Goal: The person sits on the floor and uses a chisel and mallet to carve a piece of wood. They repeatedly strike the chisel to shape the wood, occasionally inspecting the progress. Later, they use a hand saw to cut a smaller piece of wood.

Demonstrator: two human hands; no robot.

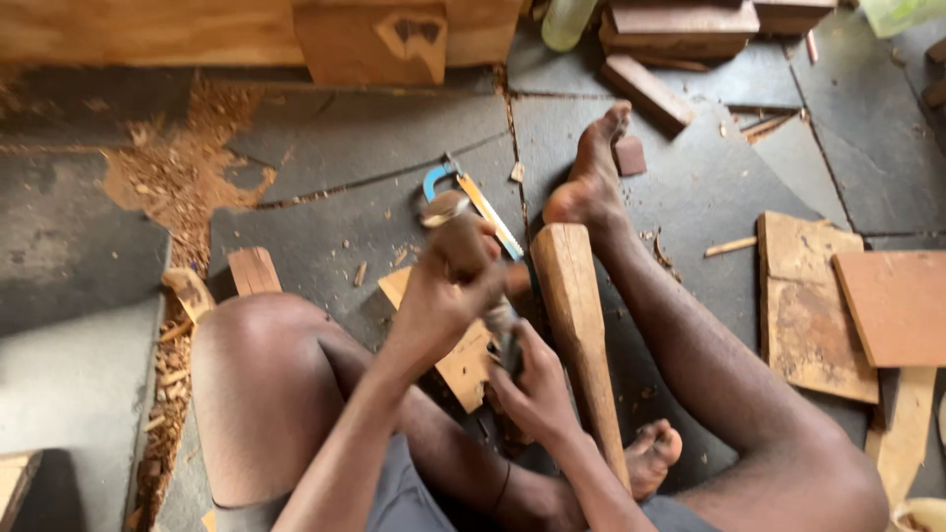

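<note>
I sit on the floor with my legs around a long, shaped wooden piece that lies between my right foot and my left foot. My left hand is shut on a brown wooden mallet, raised and blurred. Just below it, my right hand grips a chisel with a dark shaft, held over a flat pale wooden block. Where the chisel's tip touches is hidden by my hands.
A hacksaw with a blue handle lies on the grey stone floor beyond my hands. Sawdust and shavings are heaped at left. Flat boards lie at right, blocks and planks at the far edge.
</note>
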